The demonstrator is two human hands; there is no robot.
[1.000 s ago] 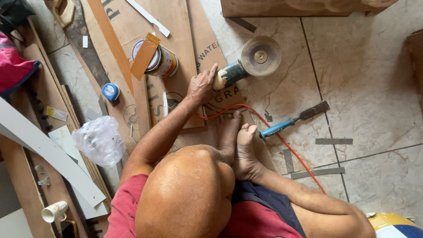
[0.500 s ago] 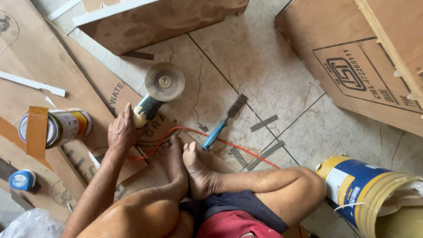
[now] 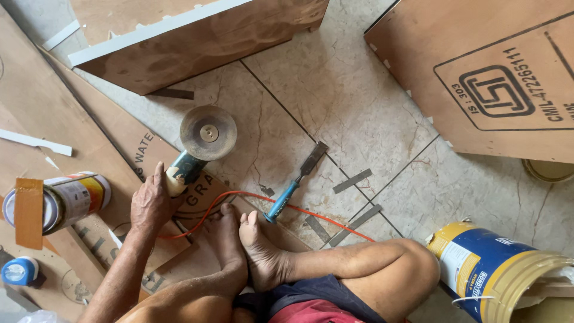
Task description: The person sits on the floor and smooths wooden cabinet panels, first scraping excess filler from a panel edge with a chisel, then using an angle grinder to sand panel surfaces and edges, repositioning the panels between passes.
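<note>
My left hand (image 3: pixel 152 203) is closed around the tail end of an angle grinder (image 3: pixel 188 167). The grinder lies on a plywood sheet (image 3: pixel 72 119) on the floor, its worn round disc (image 3: pixel 208 133) facing up. An orange cord (image 3: pixel 311 213) runs from the grinder past my bare feet (image 3: pixel 251 251), which are pressed together on the tiles. A chisel with a blue handle (image 3: pixel 292 186) lies just right of the grinder. My right hand is out of view.
A tin can (image 3: pixel 75 197) with a brown strip across it lies at the left, above a small blue cap (image 3: pixel 19 270). A blue and yellow bucket (image 3: pixel 496 269) stands at lower right. A plywood box (image 3: pixel 197 42) and a large plywood sheet (image 3: pixel 496 78) border the tiled floor.
The view has swung right and moved closer, bringing the bucket and right-hand plywood into sight. My left hand has stayed at the grinder's handle and has closed on it.
</note>
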